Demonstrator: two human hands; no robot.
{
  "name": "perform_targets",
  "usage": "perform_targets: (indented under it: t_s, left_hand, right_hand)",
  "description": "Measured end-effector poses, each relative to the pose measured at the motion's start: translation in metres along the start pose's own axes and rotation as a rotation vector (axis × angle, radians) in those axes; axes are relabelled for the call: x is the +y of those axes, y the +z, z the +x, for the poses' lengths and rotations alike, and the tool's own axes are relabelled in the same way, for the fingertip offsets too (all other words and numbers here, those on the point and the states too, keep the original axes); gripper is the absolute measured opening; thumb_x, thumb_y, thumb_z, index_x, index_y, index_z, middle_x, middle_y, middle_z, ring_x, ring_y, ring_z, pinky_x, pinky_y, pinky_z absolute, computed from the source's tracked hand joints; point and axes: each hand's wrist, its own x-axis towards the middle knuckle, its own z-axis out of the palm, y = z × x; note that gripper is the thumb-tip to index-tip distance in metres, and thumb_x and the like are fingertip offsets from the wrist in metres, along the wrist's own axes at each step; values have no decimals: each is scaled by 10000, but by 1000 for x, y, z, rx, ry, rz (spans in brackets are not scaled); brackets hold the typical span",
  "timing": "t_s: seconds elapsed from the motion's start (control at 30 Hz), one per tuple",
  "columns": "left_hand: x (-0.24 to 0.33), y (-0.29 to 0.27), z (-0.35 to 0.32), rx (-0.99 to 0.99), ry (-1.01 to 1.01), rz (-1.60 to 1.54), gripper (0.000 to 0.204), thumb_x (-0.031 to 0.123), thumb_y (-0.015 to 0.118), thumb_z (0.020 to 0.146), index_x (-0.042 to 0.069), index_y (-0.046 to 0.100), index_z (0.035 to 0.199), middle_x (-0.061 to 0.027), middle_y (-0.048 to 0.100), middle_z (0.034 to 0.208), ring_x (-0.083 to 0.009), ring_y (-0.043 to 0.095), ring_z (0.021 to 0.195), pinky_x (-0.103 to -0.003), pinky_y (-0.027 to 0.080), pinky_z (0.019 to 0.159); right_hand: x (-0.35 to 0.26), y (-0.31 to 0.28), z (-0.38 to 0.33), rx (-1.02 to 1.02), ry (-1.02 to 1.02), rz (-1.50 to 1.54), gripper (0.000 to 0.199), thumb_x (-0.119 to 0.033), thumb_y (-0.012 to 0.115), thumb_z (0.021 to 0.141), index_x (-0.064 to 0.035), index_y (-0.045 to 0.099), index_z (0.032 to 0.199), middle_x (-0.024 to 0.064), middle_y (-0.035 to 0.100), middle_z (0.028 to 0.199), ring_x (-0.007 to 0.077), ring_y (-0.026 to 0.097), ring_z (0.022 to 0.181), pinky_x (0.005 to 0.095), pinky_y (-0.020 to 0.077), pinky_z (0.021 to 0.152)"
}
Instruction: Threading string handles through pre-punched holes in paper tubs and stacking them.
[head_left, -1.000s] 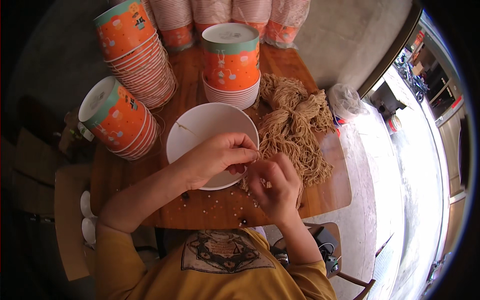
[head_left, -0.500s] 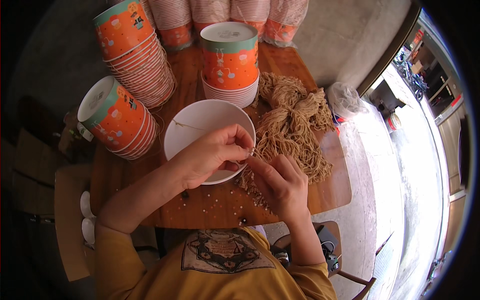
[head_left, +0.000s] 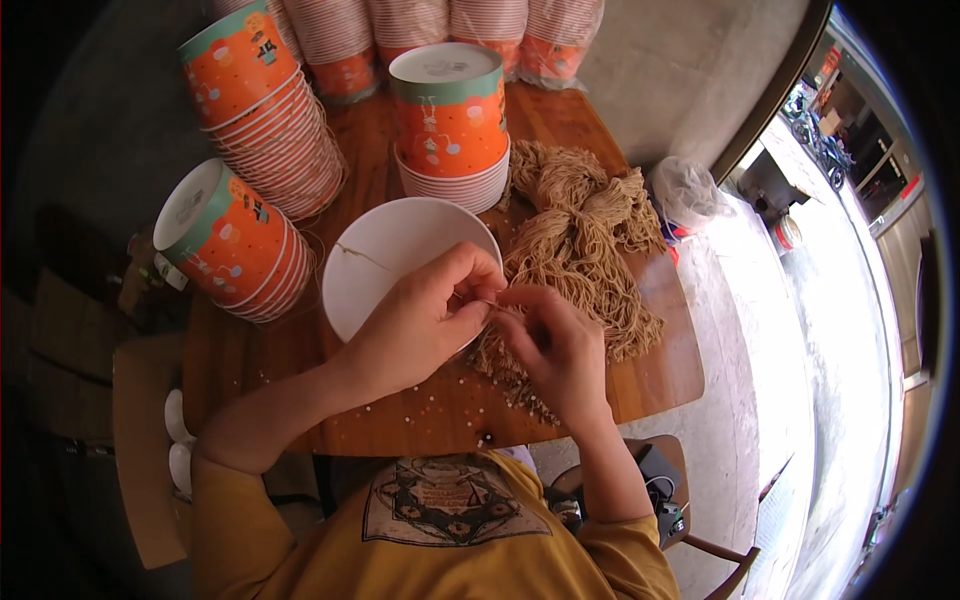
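Note:
Over the right rim of a white paper tub (head_left: 352, 290), my two hands meet at the fingertips. My left hand (head_left: 430, 315) is closed in a pinch on a thin tan string (head_left: 362, 255), part of which lies across the tub's inside. Against it, my right hand (head_left: 556, 352) has thumb and forefinger pinched together on the same string. Any knot or small bead between the fingers is too small to make out. Just right of the tub, beside my right hand, spreads a large bundle of tan strings (head_left: 575, 235).
Orange-and-green paper tubs stand upside down in a middle stack (head_left: 450, 130), a tall left stack (head_left: 260, 110) and a shorter left stack (head_left: 235, 240). Bagged tubs (head_left: 490, 30) line the back. Tiny beads dot the wooden table's (head_left: 660, 370) near edge. A chair (head_left: 150, 450) stands at left.
My right fingers have risen and curled closer against my left fingertips. My left hand has turned slightly, its thumb now lying along the pinch. The whole view has shifted a little.

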Motion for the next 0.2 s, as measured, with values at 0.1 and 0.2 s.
perform_targets:
  t_s: [0.1, 0.2]
  left_hand:
    - [4, 1, 0, 32, 45, 88, 216, -47, 540, 919, 42, 508, 1113, -10, 540, 976, -69, 544, 907, -229, 479, 825]
    - [-2, 3, 1, 91, 144, 134, 276, -55, 567, 878, 50, 511, 1126, -30, 578, 893, -113, 581, 808, -266, 489, 727]
  right_hand:
    - [0, 6, 1, 31, -100, -76, 153, -109, 716, 854, -66, 635, 977, 66, 616, 705, 191, 586, 547, 317, 479, 523]
    - [2, 8, 1, 38, -106, -86, 142, -128, 718, 855, -71, 636, 957, 86, 648, 767, 216, 641, 623, 345, 507, 551]
